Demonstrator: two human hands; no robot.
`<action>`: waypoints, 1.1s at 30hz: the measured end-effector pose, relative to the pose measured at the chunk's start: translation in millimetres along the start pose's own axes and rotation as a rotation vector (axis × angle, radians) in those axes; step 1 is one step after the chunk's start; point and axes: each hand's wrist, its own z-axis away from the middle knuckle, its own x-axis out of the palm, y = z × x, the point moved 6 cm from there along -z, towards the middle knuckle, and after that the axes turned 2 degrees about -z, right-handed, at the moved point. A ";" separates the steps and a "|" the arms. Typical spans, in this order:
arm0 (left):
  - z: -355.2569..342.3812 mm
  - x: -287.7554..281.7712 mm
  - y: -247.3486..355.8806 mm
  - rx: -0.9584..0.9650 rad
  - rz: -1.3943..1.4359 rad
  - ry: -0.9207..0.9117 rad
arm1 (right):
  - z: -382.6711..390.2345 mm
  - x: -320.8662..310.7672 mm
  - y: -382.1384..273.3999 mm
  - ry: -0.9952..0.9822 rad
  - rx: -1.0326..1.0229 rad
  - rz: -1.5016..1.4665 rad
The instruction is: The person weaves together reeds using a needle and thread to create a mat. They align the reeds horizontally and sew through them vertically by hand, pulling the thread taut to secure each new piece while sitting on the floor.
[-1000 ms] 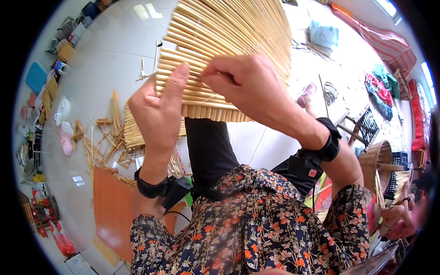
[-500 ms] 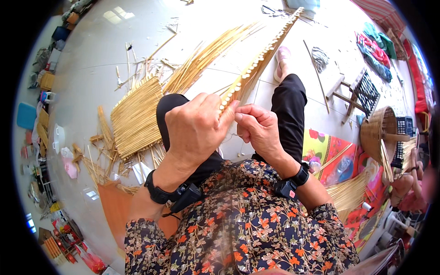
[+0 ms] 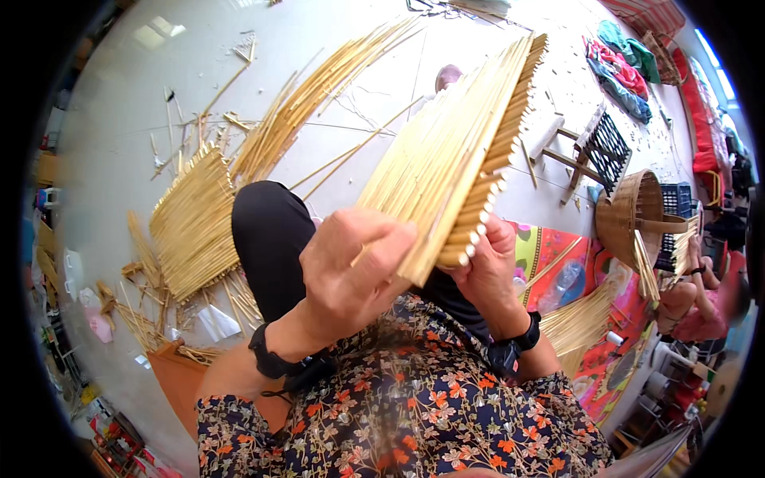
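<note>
Left grip (image 3: 344, 264) clasps a flat yellow stalk mat (image 3: 446, 151), right grip (image 3: 492, 269) partly hidden behind its edge, closure unclear

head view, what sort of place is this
Probably an indoor room used for handcraft, perhaps in a home: a tiled floor scattered with loose yellowish stalks, a handheld panel of side-by-side stalks and a woven basket.
</note>
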 end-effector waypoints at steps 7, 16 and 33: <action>4.5 7.8 18.8 0.068 0.155 0.009 | 38.7 -44.2 13.3 0.049 -0.001 0.015; -0.9 12.4 20.4 0.031 0.250 0.008 | 54.9 -26.7 4.2 0.370 0.443 -0.415; -7.3 13.3 26.0 0.037 0.224 0.063 | 38.0 -22.6 -32.5 0.097 0.004 0.244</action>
